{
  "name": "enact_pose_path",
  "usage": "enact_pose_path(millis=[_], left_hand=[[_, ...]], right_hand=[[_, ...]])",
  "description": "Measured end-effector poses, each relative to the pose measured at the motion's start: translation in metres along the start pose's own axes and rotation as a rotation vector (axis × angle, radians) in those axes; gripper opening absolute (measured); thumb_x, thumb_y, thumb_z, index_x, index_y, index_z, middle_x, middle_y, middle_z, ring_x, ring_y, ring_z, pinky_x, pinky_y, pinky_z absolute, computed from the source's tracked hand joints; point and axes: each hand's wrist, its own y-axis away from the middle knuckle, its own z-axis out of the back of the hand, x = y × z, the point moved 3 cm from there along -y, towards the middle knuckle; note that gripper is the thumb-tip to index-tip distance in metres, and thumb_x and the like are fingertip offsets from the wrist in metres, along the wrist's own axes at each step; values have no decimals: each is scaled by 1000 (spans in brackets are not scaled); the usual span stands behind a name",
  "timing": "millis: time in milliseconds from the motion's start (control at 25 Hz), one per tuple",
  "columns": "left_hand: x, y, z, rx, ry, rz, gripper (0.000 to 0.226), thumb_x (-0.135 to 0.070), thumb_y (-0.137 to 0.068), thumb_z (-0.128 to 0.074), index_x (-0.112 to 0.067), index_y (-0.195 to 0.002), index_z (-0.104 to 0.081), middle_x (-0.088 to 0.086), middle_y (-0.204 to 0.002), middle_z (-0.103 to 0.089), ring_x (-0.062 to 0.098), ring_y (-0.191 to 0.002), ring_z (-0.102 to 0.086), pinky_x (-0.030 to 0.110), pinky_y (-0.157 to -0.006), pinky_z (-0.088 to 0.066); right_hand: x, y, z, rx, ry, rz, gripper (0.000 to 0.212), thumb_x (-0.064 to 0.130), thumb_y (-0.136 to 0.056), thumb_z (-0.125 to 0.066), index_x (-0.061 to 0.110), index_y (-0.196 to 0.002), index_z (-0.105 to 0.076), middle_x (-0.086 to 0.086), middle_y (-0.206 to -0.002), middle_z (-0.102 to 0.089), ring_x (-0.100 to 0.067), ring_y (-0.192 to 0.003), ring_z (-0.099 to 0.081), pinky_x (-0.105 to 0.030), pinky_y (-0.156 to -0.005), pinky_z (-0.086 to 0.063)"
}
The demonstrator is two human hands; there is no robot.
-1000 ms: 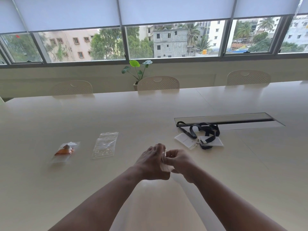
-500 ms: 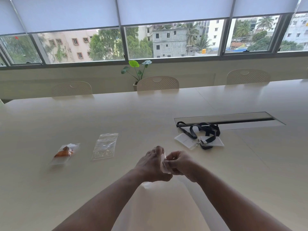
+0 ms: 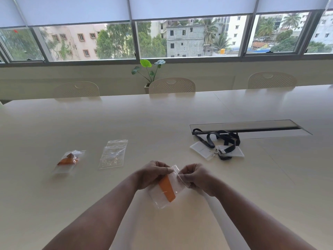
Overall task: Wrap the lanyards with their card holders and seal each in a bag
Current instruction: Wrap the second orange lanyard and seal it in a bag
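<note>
Change: hands have drawn apart since the earlier frame; bag now hangs in plain sight between them.
Left hand [image 3: 154, 173]: fingers pinched shut on bag's top edge, left side.
Right hand [image 3: 195, 175]: fingers pinched shut on same edge, right side.
Bag in hand [image 3: 166, 191]: clear, held just above table [image 3: 162, 116], orange lanyard [image 3: 167, 188] inside; seal state hard to read, probably being pressed closed.
Done: one packed bag [image 3: 67, 161] lying far left.
Left: empty bags [image 3: 113, 154] beside it; black lanyards [image 3: 219, 140] with card holders [image 3: 200, 150] unwrapped, right, near cable slot [image 3: 250, 129].
Room: wide bare tabletop around hands; edges well apart.
</note>
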Motion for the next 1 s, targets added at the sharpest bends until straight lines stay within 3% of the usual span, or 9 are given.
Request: enact_pose_path(millis=[240, 520, 680, 880, 1000], left_hand=[[8, -9, -1, -94, 100, 14, 4, -7, -84, -78, -5, -83, -75, 11, -71, -62, 18, -59, -54, 26, -59, -48], [13, -13, 0, -146, 64, -16, 18, -15, -76, -81, -5, -88, -74, 12, -76, -66, 18, -60, -57, 27, -61, -48], [18, -15, 2, -163, 20, -19, 10, -13, -86, -78, -5, -90, -74, 10, -75, -69, 17, -60, -60, 27, -61, -49], [16, -14, 3, -170, -15, -27, 13, -13, -89, -77, -1, -94, -75, 14, -82, -72, 18, -65, -63, 28, -64, -52], [16, -13, 3, -183, -58, -37, 19, -15, -90, -77, 3, -97, -74, 15, -84, -70, 20, -69, -60, 30, -66, -49]], right_hand=[[-10, -9, 0, 26, -41, -13, 11, 7, -85, -79, 9, -75, -75, -13, -72, -66, -12, -54, -56, -22, -51, -48], [-10, -11, -2, 76, -49, 11, 11, 10, -81, -82, 6, -75, -74, -12, -66, -63, -12, -54, -53, -21, -51, -46], [-13, -9, -5, 64, -56, 2, 12, 12, -79, -83, 8, -76, -73, -8, -66, -65, -9, -54, -53, -18, -51, -46], [-11, -8, -4, 94, -75, -7, 10, 13, -80, -82, 9, -79, -73, -15, -88, -71, -14, -66, -60, -21, -60, -50], [-11, -9, -3, 108, -47, -11, 8, 12, -86, -78, 6, -83, -74, -11, -75, -66, -12, -60, -55, -20, -56, -48]])
